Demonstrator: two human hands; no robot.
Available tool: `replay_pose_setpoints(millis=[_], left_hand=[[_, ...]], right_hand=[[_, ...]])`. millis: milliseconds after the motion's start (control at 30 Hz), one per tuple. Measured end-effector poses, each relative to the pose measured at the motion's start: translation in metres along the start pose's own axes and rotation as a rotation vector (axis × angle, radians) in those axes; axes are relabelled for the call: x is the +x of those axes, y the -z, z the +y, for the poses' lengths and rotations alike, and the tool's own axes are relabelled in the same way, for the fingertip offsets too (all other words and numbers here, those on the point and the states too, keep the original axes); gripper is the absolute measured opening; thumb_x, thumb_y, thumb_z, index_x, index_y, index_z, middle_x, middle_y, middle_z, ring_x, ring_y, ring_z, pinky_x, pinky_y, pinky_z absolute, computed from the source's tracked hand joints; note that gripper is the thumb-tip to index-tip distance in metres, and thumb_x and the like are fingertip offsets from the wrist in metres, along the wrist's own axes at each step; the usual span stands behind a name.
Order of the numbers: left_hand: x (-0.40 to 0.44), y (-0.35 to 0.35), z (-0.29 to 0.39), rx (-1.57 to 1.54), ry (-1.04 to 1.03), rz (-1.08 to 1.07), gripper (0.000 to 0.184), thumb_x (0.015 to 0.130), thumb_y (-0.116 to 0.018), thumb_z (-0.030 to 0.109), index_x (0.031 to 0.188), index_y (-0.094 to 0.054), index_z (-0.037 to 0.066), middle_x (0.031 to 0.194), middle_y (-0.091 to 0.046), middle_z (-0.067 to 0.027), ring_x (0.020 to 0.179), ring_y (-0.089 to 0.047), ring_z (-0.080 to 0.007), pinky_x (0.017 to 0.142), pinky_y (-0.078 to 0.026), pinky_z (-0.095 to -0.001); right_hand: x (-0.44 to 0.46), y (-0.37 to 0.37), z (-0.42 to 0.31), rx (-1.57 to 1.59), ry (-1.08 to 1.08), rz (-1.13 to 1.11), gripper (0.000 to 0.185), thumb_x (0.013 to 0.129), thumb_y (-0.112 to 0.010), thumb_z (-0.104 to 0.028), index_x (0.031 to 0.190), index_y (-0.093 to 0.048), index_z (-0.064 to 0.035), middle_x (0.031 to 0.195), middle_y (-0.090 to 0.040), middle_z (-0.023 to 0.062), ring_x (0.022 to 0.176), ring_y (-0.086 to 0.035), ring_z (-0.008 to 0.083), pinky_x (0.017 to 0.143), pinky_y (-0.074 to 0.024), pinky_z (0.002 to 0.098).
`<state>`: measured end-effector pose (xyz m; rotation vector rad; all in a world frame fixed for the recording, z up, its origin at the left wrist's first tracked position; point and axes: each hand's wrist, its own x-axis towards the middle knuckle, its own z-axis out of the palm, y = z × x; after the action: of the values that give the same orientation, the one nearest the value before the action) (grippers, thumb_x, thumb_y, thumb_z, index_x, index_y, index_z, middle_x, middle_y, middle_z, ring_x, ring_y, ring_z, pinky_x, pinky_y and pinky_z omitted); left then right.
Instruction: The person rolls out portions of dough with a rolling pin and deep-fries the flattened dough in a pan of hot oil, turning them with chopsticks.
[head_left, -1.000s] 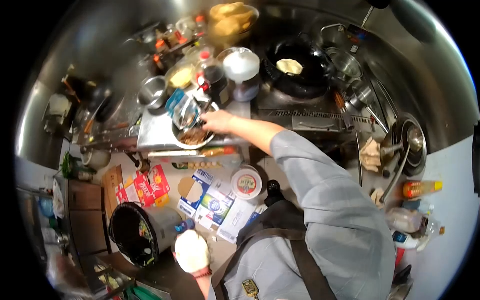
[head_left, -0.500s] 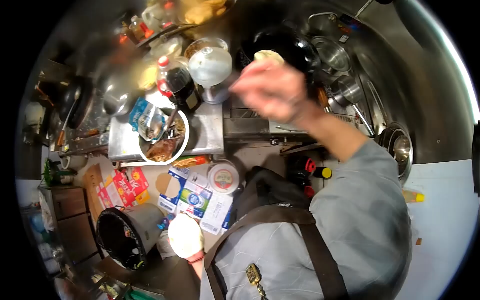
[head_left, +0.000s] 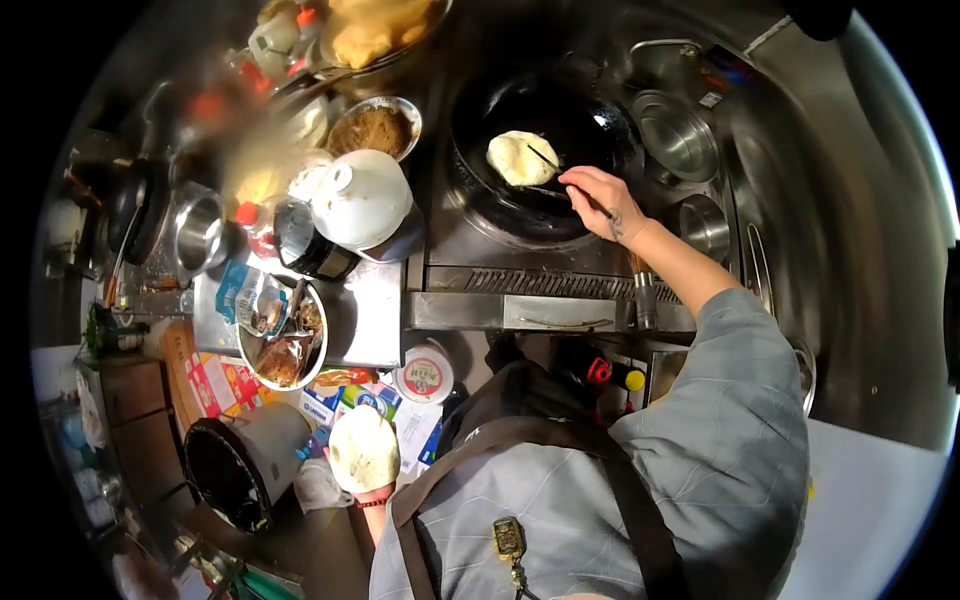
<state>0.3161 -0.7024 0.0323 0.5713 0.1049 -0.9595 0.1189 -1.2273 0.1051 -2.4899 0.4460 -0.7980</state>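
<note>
In the head view my right hand [head_left: 598, 198] grips a pair of dark chopsticks [head_left: 545, 157] over the black wok [head_left: 590, 130]. Their tips are apart and reach a pale round flatbread [head_left: 515, 160] lying on the wok's left side. Low on the left, my left hand [head_left: 372, 494] supports a second pale dough round [head_left: 364, 450] held away from the stove. Most of that hand's fingers are hidden under the dough.
Left of the stove stand a white jug [head_left: 362, 200], a dark bottle [head_left: 310, 245], a bowl of brown filling [head_left: 375, 128] and a white bin of packets [head_left: 285, 335]. Steel pots [head_left: 675, 135] sit to the right. A lined trash can [head_left: 255, 460] is on the floor.
My right hand, blurred over the wok's front edge before, is now steady with chopsticks at the flatbread. The view has shifted, showing more of the wok. My left hand still holds its dough round.
</note>
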Motion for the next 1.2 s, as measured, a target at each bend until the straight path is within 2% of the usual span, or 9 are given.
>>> replay_pose_setpoints(millis=[267, 400, 500, 567, 700, 800, 900, 1100, 1200], left_hand=[[0.005, -0.018, -0.014, -0.11, 0.033, 0.031, 0.066, 0.095, -0.03, 0.057, 0.145, -0.034, 0.013, 0.144, -0.043, -0.0091, 0.132, -0.039, -0.0333, 0.11, -0.025, -0.0575], [0.017, -0.009, -0.01, -0.831, 0.079, 0.236, 0.066, 0.096, -0.03, 0.056, 0.145, -0.034, 0.013, 0.145, -0.041, -0.0088, 0.133, -0.036, -0.0316, 0.111, -0.022, -0.0567], [0.025, -0.006, -0.013, 0.925, -0.077, 0.053, 0.066, 0.094, -0.031, 0.058, 0.146, -0.033, 0.018, 0.147, -0.038, -0.0087, 0.135, -0.034, -0.0314, 0.112, -0.019, -0.0542], [0.027, -0.017, -0.009, -0.132, -0.022, -0.103, 0.065, 0.094, -0.032, 0.057, 0.147, -0.032, 0.018, 0.147, -0.039, -0.0089, 0.134, -0.036, -0.0324, 0.111, -0.024, -0.0527], [0.026, -0.046, -0.014, -0.331, 0.018, 0.047, 0.064, 0.095, -0.033, 0.056, 0.146, -0.033, 0.018, 0.145, -0.041, -0.0084, 0.131, -0.04, -0.0324, 0.107, -0.032, -0.0522], [0.037, -0.028, -0.026, -0.252, 0.131, 0.213, 0.065, 0.095, -0.034, 0.056, 0.147, -0.031, 0.017, 0.145, -0.04, -0.0087, 0.131, -0.04, -0.0328, 0.107, -0.033, -0.0519], [0.05, -0.05, -0.035, -0.187, 0.136, 0.04, 0.069, 0.095, -0.034, 0.058, 0.149, -0.027, 0.016, 0.145, -0.04, -0.0121, 0.13, -0.041, -0.0331, 0.107, -0.033, -0.0513], [0.086, -0.144, -0.039, -0.081, 0.332, -0.108, 0.073, 0.095, -0.039, 0.056, 0.149, -0.024, 0.01, 0.143, -0.042, -0.0139, 0.129, -0.044, -0.0292, 0.105, -0.038, -0.0392], [0.125, -0.185, -0.056, 0.1, 0.508, -0.322, 0.072, 0.096, -0.039, 0.056, 0.148, -0.025, 0.009, 0.139, -0.046, -0.01, 0.126, -0.047, -0.0214, 0.103, -0.039, -0.0328]], right_hand=[[0.016, -0.017, 0.001, 0.008, -0.03, -0.127, 0.008, 0.083, -0.063, -0.005, 0.09, -0.065, -0.003, 0.078, -0.065, 0.0128, 0.071, -0.065, 0.032, 0.061, -0.0524, 0.036], [0.02, -0.036, 0.002, 0.062, -0.102, 0.075, 0.009, 0.078, -0.071, -0.008, 0.085, -0.066, -0.0041, 0.075, -0.066, 0.0112, 0.066, -0.065, 0.0266, 0.058, -0.0509, 0.031], [0.027, -0.039, 0.0, 0.028, -0.108, 0.187, 0.009, 0.079, -0.068, -0.005, 0.088, -0.066, -0.0053, 0.079, -0.066, 0.0113, 0.066, -0.065, 0.0239, 0.059, -0.0508, 0.0298], [0.027, -0.03, -0.01, -0.027, -0.154, 0.206, 0.011, 0.081, -0.065, -0.004, 0.092, -0.063, -0.0057, 0.079, -0.066, 0.0118, 0.066, -0.065, 0.0243, 0.059, -0.0512, 0.03], [0.019, -0.006, -0.017, -0.043, -0.191, 0.1, 0.01, 0.082, -0.063, 0.0, 0.092, -0.063, -0.0032, 0.078, -0.065, 0.0094, 0.064, -0.064, 0.0141, 0.06, -0.0501, 0.0249], [0.013, -0.022, -0.007, 0.028, -0.137, 0.032, 0.014, 0.081, -0.061, 0.003, 0.094, -0.064, -0.0009, 0.084, -0.066, 0.01, 0.067, -0.064, 0.0125, 0.06, -0.0499, 0.024], [0.019, -0.042, 0.01, -0.054, -0.001, -0.023, 0.018, 0.078, -0.062, 0.001, 0.095, -0.065, -0.0031, 0.09, -0.066, 0.0152, 0.077, -0.066, 0.0301, 0.068, -0.0533, 0.0341], [0.039, 0.02, -0.012, 0.048, -0.099, 0.12, 0.015, 0.082, -0.06, 0.001, 0.095, -0.066, -0.0024, 0.092, -0.064, 0.0111, 0.072, -0.063, 0.019, 0.064, -0.0516, 0.0274], [0.061, 0.072, -0.032, -0.274, 0.22, 0.019, 0.014, 0.091, -0.053, -0.005, 0.095, -0.065, -0.0005, 0.098, -0.064, 0.0119, 0.086, -0.062, 0.0194, 0.076, -0.0513, 0.0294]])
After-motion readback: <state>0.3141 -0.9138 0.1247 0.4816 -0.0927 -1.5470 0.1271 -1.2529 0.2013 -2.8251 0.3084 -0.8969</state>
